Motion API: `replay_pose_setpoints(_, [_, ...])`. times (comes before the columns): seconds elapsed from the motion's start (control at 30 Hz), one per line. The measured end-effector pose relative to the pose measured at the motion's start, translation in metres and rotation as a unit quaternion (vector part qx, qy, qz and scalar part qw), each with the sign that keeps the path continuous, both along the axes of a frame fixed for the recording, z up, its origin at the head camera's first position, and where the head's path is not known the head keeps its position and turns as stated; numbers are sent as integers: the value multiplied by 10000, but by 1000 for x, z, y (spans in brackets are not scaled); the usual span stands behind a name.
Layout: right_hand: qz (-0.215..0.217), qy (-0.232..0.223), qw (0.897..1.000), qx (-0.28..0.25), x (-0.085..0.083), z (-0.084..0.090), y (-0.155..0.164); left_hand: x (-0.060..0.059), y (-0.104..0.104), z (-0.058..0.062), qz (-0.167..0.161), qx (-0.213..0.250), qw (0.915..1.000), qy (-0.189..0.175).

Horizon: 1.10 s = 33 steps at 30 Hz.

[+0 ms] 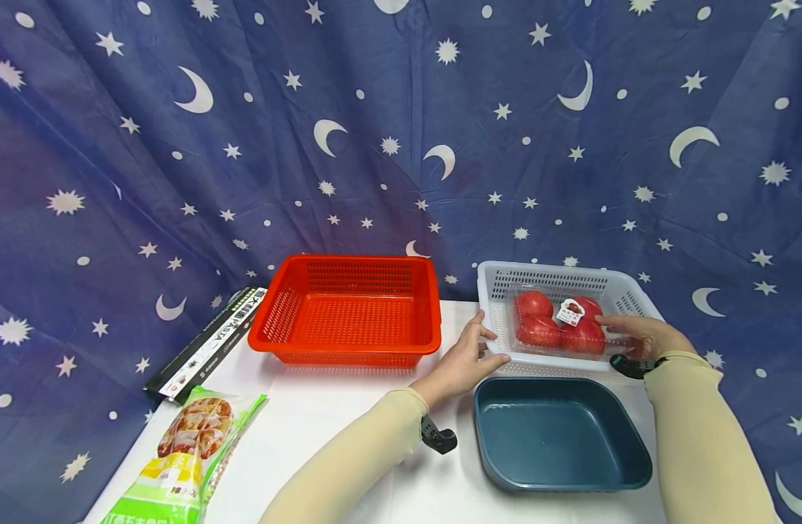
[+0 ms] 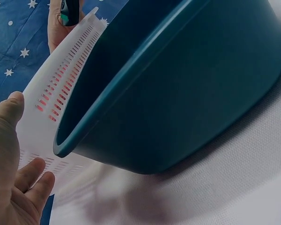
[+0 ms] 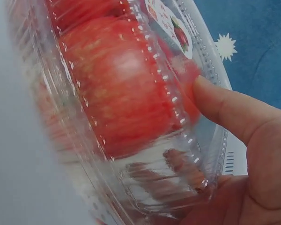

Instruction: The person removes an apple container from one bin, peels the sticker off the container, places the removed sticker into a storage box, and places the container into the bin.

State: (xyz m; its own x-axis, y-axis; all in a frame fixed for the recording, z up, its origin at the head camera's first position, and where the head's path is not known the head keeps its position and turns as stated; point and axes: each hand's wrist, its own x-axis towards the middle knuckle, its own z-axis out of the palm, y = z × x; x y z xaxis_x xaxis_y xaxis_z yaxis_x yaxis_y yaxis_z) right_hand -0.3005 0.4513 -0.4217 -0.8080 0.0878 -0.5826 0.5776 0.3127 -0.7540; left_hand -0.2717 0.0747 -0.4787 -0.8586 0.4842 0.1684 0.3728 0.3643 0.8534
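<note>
Clear plastic pack of red fruit point(image 1: 558, 329) — in white basket point(image 1: 538, 360), long axis running left to right — right hand point(image 1: 650, 338) nearer, gripping right end; left hand point(image 1: 463, 362), fingers spread, at basket's front-left corner, contact unclear.

right hand point(image 1: 648, 336) holding packed red fruit point(image 1: 548, 332) in white basket point(image 1: 545, 361), left hand point(image 1: 463, 362) at basket's rim, teal tub point(image 1: 558, 440) nearby

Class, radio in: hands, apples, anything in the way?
Left hand at white basket's left end. Right hand gripping apple pack, inside basket. Blue tub in front, not over pack.
</note>
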Motion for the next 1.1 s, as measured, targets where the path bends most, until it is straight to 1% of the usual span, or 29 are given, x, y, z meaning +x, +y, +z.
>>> replay_pose_setpoints(0.17, [119, -109, 9998, -99, -4, 1, 2, -1, 1, -1, 32, 25, 10000, -5])
replay_pose_setpoints(0.27, [45, -122, 9998, -177, -4, 2, 2, 0, 1, -1, 36, 32, 10000, -11])
replay_pose_setpoints(0.33, [-69, -94, 9991, -420, -4, 3, 1, -1, 1, -1, 43, 11, 10000, -10])
replay_pose_setpoints(0.43, [-316, -96, 9952, -919, -4, 5, -2, 0, 1, 0, 47, -34, 10000, 11])
replay_pose_setpoints(0.53, [-661, -162, 9866, -1484, -4, 8, -5, 0, 1, 0, 42, -71, 10000, 38])
replay_pose_setpoints(0.67, [-1002, -278, 9755, -1937, -6, 12, -8, 0, 2, 0, 42, -42, 10000, 42])
replay_pose_setpoints(0.77, [-1075, -293, 9729, -2026, -6, 13, -10, 0, 2, 0, 62, -36, 10000, 28])
replay_pose_setpoints(0.93, [-1150, -229, 9738, -1947, -5, 13, -12, 0, 2, 0, 84, -27, 9999, 66])
replay_pose_setpoints(1.1, [-1126, -152, 9761, -1853, -3, 10, -13, 0, 2, -1, 94, -55, 9999, 78])
